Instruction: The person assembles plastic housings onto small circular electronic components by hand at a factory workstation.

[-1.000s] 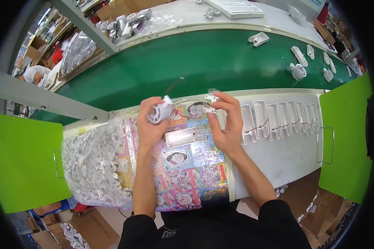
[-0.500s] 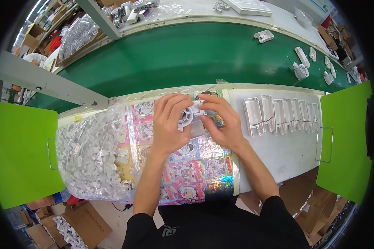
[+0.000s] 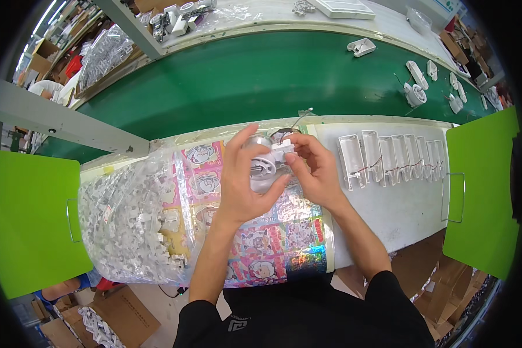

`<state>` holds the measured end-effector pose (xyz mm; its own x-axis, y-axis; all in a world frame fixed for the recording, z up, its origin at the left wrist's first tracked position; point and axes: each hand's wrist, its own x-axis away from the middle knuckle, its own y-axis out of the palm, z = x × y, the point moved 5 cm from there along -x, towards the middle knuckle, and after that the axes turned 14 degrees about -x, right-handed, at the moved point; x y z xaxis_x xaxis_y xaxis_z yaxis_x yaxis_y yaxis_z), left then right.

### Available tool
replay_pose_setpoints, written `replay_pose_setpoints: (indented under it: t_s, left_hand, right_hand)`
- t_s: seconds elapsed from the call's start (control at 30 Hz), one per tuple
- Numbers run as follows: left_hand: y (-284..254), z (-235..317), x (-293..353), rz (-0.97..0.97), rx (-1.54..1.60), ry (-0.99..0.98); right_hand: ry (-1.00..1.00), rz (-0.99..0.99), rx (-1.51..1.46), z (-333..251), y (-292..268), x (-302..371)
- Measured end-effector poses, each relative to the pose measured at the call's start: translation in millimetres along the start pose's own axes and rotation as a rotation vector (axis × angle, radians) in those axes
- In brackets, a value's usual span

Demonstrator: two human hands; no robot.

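Over the colourful printed sheet (image 3: 261,238), a white round plastic housing with a spoked ring (image 3: 264,167) and a small boxy part (image 3: 282,151) at its right sits between my hands. My right hand (image 3: 312,174) pinches the boxy part between thumb and fingers. Around the ring's left side, my left hand (image 3: 238,182) is spread, its thumb stretched out below and its index finger pointing up. One of its fingers seems to touch the ring. Behind the housing lies a dark round piece (image 3: 279,134) with a thin wire. The ring's underside is hidden.
A clear bag of small white parts (image 3: 127,217) lies left. Several white battery-case-like trays (image 3: 352,161) with wires stand in a row at right. Beyond runs a green belt (image 3: 243,75) carrying loose white parts (image 3: 415,94). Green boards (image 3: 481,191) flank the table.
My left hand has loosened, its thumb and index finger spreading away from the ring. My right fingers have shifted their pinch on the boxy part. The view has moved slightly.
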<state>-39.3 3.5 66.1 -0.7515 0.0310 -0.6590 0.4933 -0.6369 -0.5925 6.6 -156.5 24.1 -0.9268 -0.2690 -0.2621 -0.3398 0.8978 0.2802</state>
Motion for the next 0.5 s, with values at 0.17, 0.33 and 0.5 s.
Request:
replay_pose_setpoints:
  t_s: [0.17, 0.33, 0.5]
  left_hand:
    - [3, -21, 10, -0.137, 0.338, -0.261]
    - [6, -15, 5, -0.028, 0.308, -0.189]
    - [8, -23, 8, -0.028, 0.414, -0.199]
  right_hand:
    - [-0.172, -0.048, 0.214, -15, 13, 5]
    - [-0.068, -0.052, 0.011, -6, 16, 9]
    - [0.073, -0.081, -0.173, -3, 20, 7]
